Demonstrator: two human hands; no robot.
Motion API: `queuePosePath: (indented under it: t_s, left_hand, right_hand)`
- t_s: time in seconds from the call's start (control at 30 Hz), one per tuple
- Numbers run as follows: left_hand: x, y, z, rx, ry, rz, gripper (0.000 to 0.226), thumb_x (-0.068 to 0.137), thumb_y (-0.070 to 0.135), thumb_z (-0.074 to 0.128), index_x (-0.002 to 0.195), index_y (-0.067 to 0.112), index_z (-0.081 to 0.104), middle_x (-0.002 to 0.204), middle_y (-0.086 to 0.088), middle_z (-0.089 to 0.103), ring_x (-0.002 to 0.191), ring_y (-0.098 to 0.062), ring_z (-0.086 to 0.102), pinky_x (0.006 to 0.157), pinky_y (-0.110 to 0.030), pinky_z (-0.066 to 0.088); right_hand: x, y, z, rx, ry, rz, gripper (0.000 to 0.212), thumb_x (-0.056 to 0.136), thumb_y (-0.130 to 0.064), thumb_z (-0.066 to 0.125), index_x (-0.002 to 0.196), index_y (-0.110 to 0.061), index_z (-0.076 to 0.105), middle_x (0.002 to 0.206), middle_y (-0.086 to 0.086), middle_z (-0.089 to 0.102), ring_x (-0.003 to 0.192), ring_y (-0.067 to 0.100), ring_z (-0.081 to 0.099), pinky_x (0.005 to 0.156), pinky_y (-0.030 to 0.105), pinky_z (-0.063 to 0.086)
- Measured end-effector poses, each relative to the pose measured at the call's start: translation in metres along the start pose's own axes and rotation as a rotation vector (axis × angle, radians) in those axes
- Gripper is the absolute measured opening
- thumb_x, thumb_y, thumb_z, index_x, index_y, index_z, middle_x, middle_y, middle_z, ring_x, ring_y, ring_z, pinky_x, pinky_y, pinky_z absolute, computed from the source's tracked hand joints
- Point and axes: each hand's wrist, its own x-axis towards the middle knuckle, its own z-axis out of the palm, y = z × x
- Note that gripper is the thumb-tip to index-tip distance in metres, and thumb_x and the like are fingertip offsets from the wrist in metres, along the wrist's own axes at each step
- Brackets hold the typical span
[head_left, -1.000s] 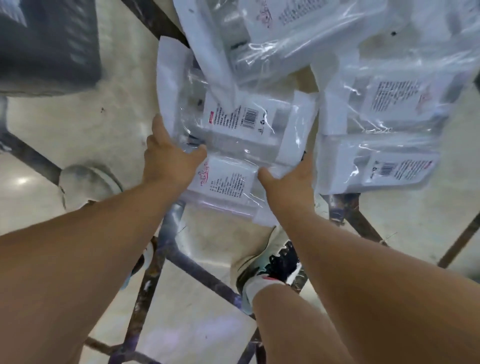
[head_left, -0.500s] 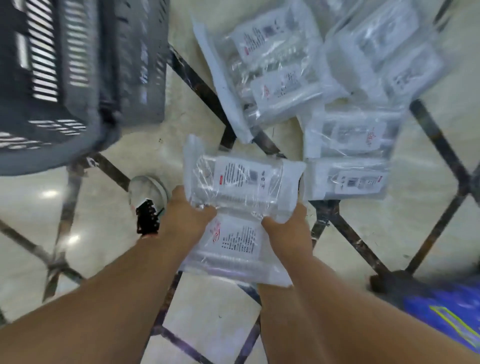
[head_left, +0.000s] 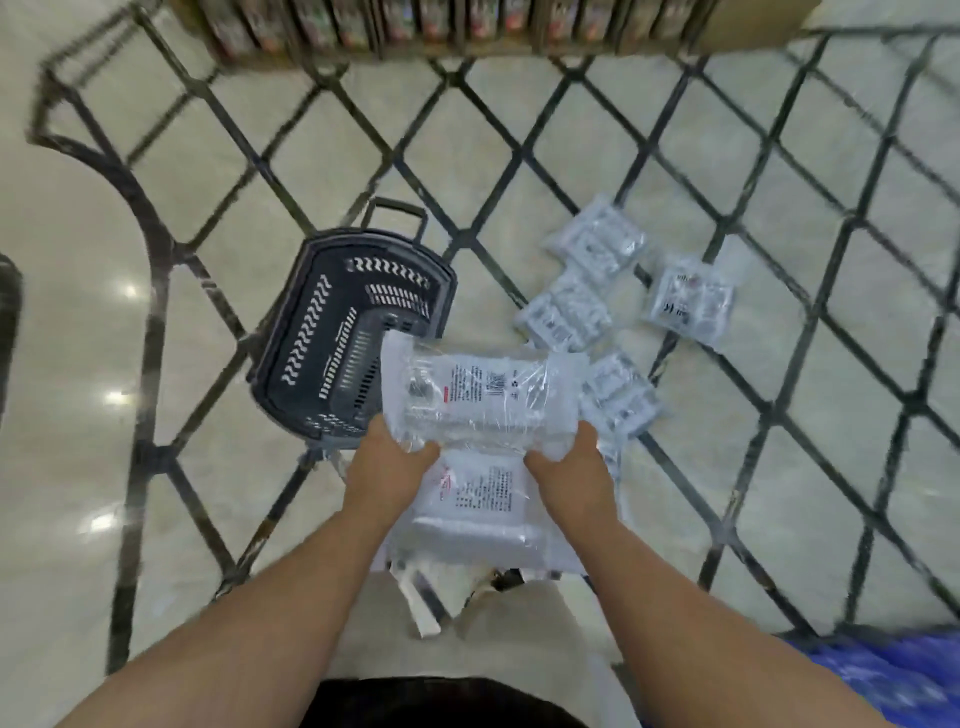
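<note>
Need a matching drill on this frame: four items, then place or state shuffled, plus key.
Items:
1 basket
2 held packet
3 loose packets
4 blue item

Place or state:
A lying on the floor, right of the basket
B bottom right corner of the view
C black, slotted walls
D gripped by left hand and right hand

Pairs: 1-C, 2-D, 3-A, 4-B

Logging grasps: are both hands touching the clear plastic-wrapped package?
Touching. Head view: left hand and right hand grip the clear plastic-wrapped package, thumbs on top.
</note>
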Motion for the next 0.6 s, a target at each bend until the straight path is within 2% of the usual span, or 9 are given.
queuePosePath:
  t_s: [0.13,0.2,0.27,0.33,0.43,0.53,0.6]
  left_hand:
    - [-0.008,0.031,-0.062,-0.023,0.072,0.103,0.061,0.083,0.046,0.07,0.127,0.012,0.046,0.108,-0.002,0.059,0.096,-0.029,0.061,0.073,-0.034,0.043]
    - [-0.002,0.034,-0.091,-0.022,0.087,0.126,0.063,0.082,0.049,0.069,0.127,0.012,0.045,0.11,-0.004,0.061,0.096,-0.031,0.063,0.073,-0.034,0.044]
    - [0.013,0.032,-0.12,-0.025,0.091,0.138,0.067,0.078,0.056,0.068,0.126,0.016,0.045,0.109,-0.006,0.064,0.089,-0.029,0.066,0.074,-0.037,0.052]
    - [0.035,0.029,-0.148,-0.033,0.089,0.173,0.067,0.078,0.055,0.068,0.128,0.018,0.043,0.104,-0.002,0.063,0.081,-0.026,0.067,0.071,-0.038,0.056]
    - [0.078,0.027,-0.192,-0.013,0.063,0.231,0.064,0.085,0.046,0.07,0.133,0.015,0.041,0.101,0.005,0.055,0.078,-0.022,0.063,0.063,-0.032,0.048]
    - [0.122,0.018,-0.239,0.032,-0.003,0.274,0.068,0.084,0.047,0.07,0.135,0.013,0.04,0.112,-0.003,0.06,0.091,-0.026,0.063,0.069,-0.034,0.046]
    - [0.147,0.007,-0.27,0.074,-0.052,0.257,0.07,0.086,0.046,0.07,0.138,0.012,0.038,0.119,-0.003,0.057,0.1,-0.026,0.057,0.074,-0.033,0.04]
  right_hand:
    - [-0.029,-0.066,-0.02,-0.004,0.04,-0.149,0.07,0.082,-0.037,0.07,0.14,-0.021,0.035,0.112,0.004,0.064,0.093,0.026,0.063,0.08,0.042,0.054]
    - [-0.039,-0.092,-0.015,0.002,0.053,-0.195,0.067,0.085,-0.033,0.07,0.14,-0.021,0.034,0.108,0.002,0.063,0.082,0.017,0.061,0.067,0.033,0.049]
    - [-0.044,-0.114,-0.003,0.007,0.065,-0.236,0.067,0.085,-0.031,0.069,0.141,-0.023,0.034,0.105,-0.002,0.063,0.075,0.009,0.058,0.058,0.028,0.042]
    - [-0.045,-0.136,0.018,0.011,0.088,-0.247,0.067,0.085,-0.033,0.068,0.142,-0.024,0.033,0.106,-0.003,0.063,0.074,0.007,0.057,0.057,0.029,0.042]
    - [-0.041,-0.172,0.061,0.033,0.123,-0.228,0.072,0.087,-0.036,0.068,0.146,-0.02,0.03,0.107,-0.001,0.061,0.077,0.012,0.057,0.065,0.033,0.048]
    - [-0.035,-0.209,0.109,0.043,0.144,-0.158,0.076,0.09,-0.035,0.066,0.15,-0.016,0.024,0.109,0.004,0.058,0.08,0.018,0.053,0.066,0.034,0.044]
    - [-0.037,-0.232,0.14,0.053,0.152,-0.12,0.072,0.09,-0.035,0.066,0.147,-0.016,0.027,0.109,0.002,0.059,0.08,0.018,0.054,0.069,0.035,0.046]
